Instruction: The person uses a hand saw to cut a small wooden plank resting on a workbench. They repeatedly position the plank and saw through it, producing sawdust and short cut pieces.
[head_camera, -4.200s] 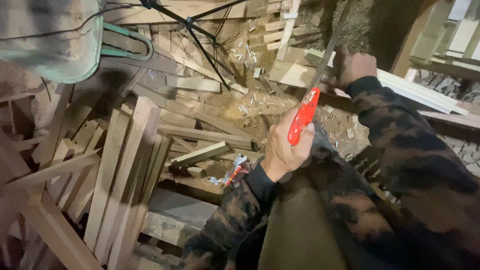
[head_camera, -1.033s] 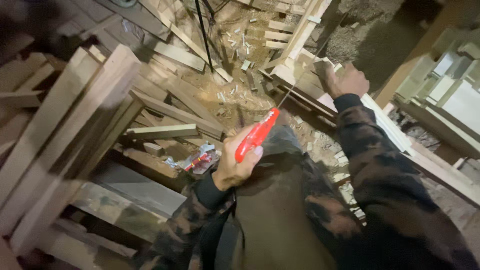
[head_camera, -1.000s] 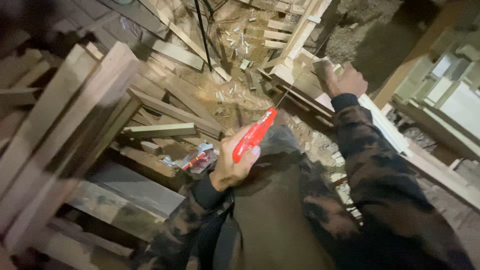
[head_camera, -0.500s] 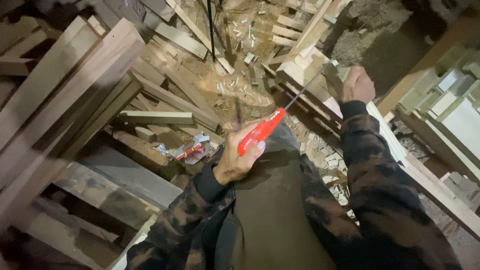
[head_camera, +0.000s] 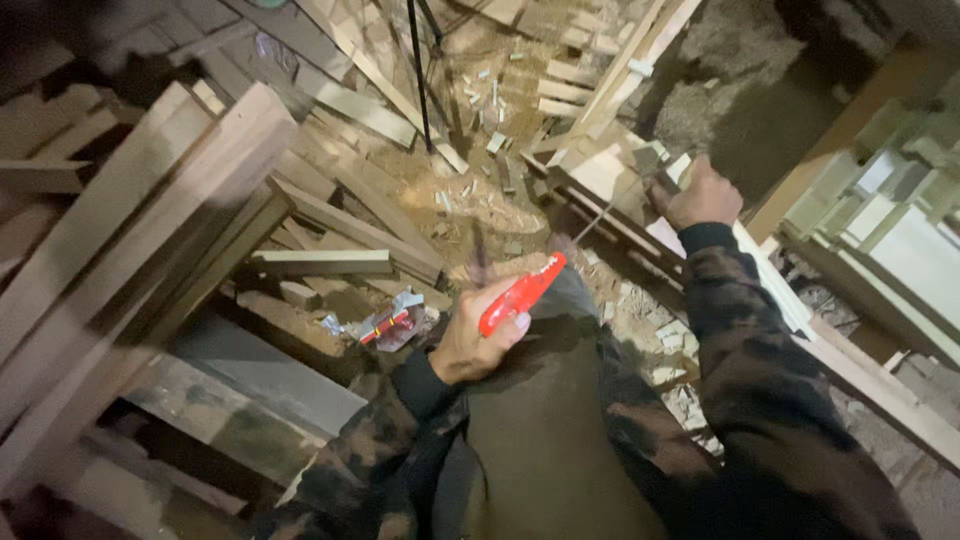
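Saw (head_camera: 522, 292) with the red handle sits clenched in my left hand (head_camera: 480, 340), its thin blade running up and to the right toward the pale wood block (head_camera: 605, 172) on the edge of the bench (head_camera: 790, 320). My right hand (head_camera: 703, 197) is closed over the far side of that block, pinning it down. I cannot make out a kerf where blade meets wood, since the blade is blurred there, so I judge the cut is under way but not through: the block looks whole and no fresh offcut lies beside it. Beyond the hands, sawdust and small chips (head_camera: 480, 190) cover the ground, and long planks (head_camera: 150, 220) lean in a stack to the left. Against the frame half a second back, the grip on both sides is unchanged; the handle sits slightly lower and nearer my body, and the view has tipped a little toward the planks.
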